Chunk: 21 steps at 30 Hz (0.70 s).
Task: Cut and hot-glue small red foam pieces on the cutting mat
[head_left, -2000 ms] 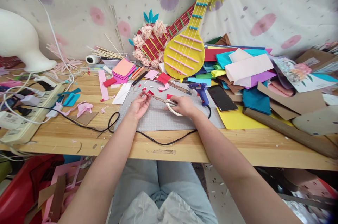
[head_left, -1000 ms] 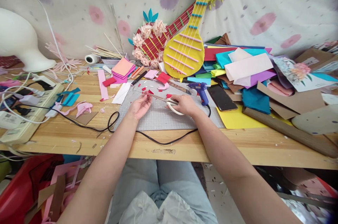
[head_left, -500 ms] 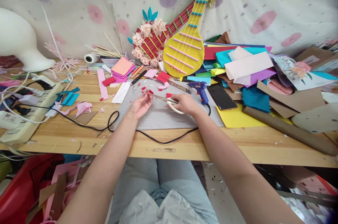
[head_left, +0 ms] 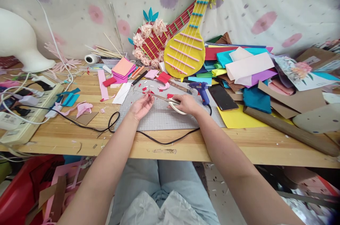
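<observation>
My right hand (head_left: 185, 103) is closed around the white handles of a pair of scissors (head_left: 174, 106), whose blades point left over a grey cutting mat (head_left: 159, 120). Between the fingertips of my left hand (head_left: 142, 105) a small red piece (head_left: 149, 92) is pinched, right by the scissor tips. Its exact shape is too small to make out. Little red and white scraps are scattered on the mat around both hands, among them a red piece (head_left: 170, 96) just beyond the blades.
A blue glue gun (head_left: 201, 90) stands right of my right hand, its black cord (head_left: 170, 143) looping along the front. Beyond are a phone (head_left: 223, 97), a yellow banjo-shaped craft (head_left: 185, 53) and piled coloured sheets (head_left: 249, 65). A power strip (head_left: 34, 115) lies at left.
Hardly anything differs. The red piece at my left fingertips shows less than before, and the scissor blades have shifted very slightly.
</observation>
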### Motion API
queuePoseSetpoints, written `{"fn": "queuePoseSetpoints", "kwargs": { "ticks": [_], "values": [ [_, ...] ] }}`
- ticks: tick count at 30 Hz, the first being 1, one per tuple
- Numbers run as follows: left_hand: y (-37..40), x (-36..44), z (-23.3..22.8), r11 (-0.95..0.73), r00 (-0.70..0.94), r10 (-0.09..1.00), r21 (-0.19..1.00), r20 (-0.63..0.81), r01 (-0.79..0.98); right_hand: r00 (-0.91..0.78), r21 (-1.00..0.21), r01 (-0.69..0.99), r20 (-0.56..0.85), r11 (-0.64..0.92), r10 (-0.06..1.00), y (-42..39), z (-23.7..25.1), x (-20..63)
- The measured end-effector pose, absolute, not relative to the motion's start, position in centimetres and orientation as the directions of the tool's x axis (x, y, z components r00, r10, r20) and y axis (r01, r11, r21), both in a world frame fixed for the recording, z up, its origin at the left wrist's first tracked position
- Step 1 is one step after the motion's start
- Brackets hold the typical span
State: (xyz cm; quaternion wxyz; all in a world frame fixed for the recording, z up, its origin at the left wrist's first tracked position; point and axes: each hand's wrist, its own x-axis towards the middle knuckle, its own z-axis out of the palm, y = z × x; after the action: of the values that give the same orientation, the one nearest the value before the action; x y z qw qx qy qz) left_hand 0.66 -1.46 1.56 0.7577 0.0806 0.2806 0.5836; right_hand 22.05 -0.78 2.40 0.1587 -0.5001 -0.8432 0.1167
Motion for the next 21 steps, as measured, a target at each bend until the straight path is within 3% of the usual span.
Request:
{"fn": "queuePoseSetpoints", "kwargs": {
  "ticks": [21],
  "values": [
    [-1.55,0.97,1.68,0.321,0.155,0.912,0.426,-0.38,-0.846,-0.444,-0.34,0.808,0.185,0.481,0.877,-0.7,2.35,22.04]
  ]
}}
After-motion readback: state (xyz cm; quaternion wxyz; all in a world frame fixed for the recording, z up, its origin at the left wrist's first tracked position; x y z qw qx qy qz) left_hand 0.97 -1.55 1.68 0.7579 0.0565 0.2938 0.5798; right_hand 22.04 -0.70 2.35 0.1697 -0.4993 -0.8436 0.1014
